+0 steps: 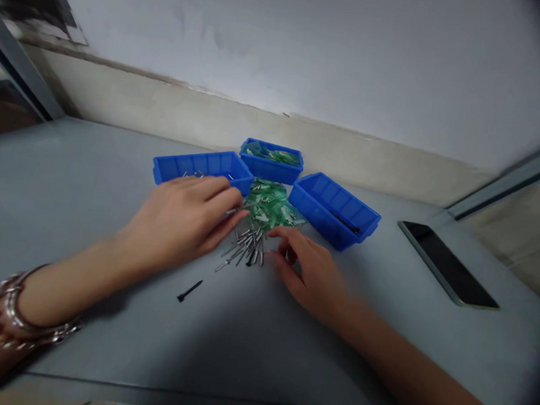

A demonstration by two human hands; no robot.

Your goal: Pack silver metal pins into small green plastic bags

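Note:
My left hand (190, 215) is closed, thumb against fingers, with a thin silver blind rivet (233, 210) showing at its fingertips. It is just in front of the left blue bin (203, 163), where a few small thin pieces are visible. My right hand (309, 270) is at the right side of a loose pile of silver blind rivets (246, 247), thumb and forefinger apart, nothing visible between them. A dark piece lies in the pile's near edge. Behind the pile is a heap of green translucent plastic pieces (270, 202). One black screw (190, 291) lies apart, nearer me.
A back blue bin (271, 168) holds more green pieces. Dark pieces lie in the right blue bin (327, 216). A phone (448, 264) rests on the grey table (259, 356) at the right. Behind the table stands a wall (308, 57).

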